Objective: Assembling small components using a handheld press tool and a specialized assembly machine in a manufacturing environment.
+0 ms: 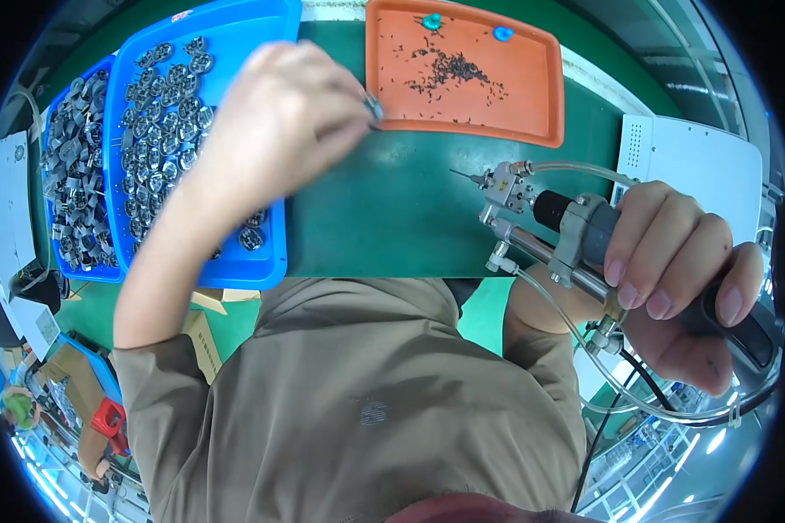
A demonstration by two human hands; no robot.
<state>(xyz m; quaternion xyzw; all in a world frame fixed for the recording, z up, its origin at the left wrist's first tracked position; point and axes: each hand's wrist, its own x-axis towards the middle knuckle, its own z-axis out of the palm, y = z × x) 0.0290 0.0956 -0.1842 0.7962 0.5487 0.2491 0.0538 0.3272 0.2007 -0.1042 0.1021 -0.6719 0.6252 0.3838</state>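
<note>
My left hand (292, 118), smeared by motion, is raised between the large blue tray (275, 253) and the orange tray (551, 96). Its fingers pinch a small shiny metal part (374, 108) close to the orange tray's near left corner. Wrapped in my right hand (676, 261) is a powered screwdriver (595, 231) with a metal head and a thin bit that points left over the green table. Many small round metal parts (161, 122) lie in the large blue tray. Tiny dark screws (453, 68) are scattered and heaped in the orange tray.
At far left a second blue tray (109, 277) holds grey-and-metal parts (77, 174). Green and blue knobs (432, 22) sit in the orange tray. A clear air hose (576, 166) runs from the screwdriver toward a white box (698, 161) on the right. Green table surface (366, 227) lies ahead of me.
</note>
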